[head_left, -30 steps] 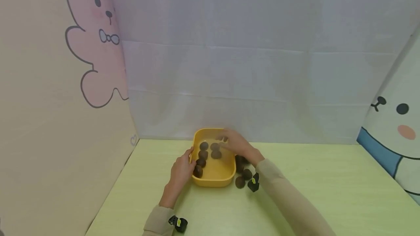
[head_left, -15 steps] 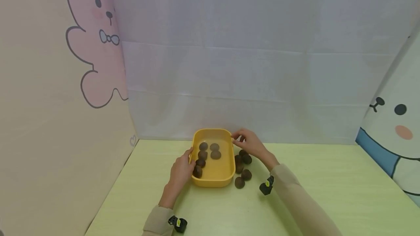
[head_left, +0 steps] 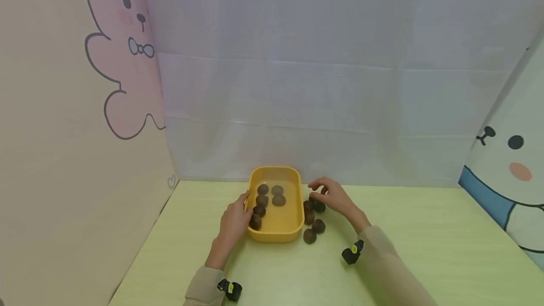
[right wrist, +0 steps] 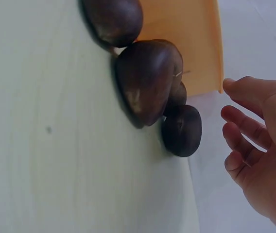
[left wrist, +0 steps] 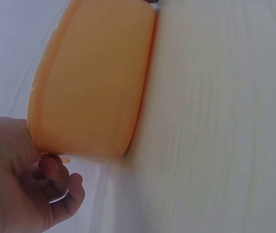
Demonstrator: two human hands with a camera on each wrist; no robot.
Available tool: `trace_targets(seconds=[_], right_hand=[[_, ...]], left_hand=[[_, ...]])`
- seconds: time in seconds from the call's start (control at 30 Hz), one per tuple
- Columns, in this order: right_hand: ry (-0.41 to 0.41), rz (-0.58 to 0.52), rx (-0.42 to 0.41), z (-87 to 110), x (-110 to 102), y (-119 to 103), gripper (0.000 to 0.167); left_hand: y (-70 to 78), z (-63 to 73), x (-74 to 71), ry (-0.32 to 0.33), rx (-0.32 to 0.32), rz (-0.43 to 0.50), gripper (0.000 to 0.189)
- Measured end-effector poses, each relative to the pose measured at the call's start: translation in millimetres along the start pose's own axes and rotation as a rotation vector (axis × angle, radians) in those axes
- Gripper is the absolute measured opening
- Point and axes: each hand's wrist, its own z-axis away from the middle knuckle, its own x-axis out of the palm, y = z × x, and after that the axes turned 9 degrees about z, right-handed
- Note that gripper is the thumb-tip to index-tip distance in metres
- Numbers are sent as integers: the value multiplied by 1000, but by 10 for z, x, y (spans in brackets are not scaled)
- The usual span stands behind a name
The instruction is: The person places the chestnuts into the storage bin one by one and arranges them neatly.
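A yellow plastic tray [head_left: 276,237] stands on the table, with several brown chestnuts [head_left: 278,200] inside, lined along its left side and far middle. My left hand [head_left: 234,221] grips the tray's left rim, thumb over the edge; the left wrist view shows the hand at a corner of the orange-looking wall [left wrist: 94,82]. More loose chestnuts [head_left: 318,226] lie just right of the tray. Over the far ones hovers my right hand [head_left: 337,199], fingers loosely bent. In the right wrist view, this hand [right wrist: 264,141] is apart from the nearest chestnut [right wrist: 181,131], with nothing visible in its fingers.
A white cloth wall [head_left: 323,122] rises directly behind the tray at the table's far edge. Printed side walls stand left [head_left: 85,155] and right. The pale green table [head_left: 403,230] stretches to both sides and toward the front.
My right hand has moved from over the tray's far end, rightward across the rim, and lowered toward the loose chestnuts. The left hand and the tray stay nearly still.
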Motion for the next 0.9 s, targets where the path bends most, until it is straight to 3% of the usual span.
trace_targets(seconds=[0.2,0.37,0.53,0.9], right_hand=[[8,-12,96,172,1,96,32],[-41,-45,177,271,25,166,38],[-93,-53,192,335,76,224,42],[-44,-85,220,359,85,214,39]], left_hand=[[8,4,-4,-1,6,1,52],[16,13,-10,-8,0,1,52],[11,12,-5,-9,-8,-3,52],[12,-2,-16,-10,-8,-6,52]])
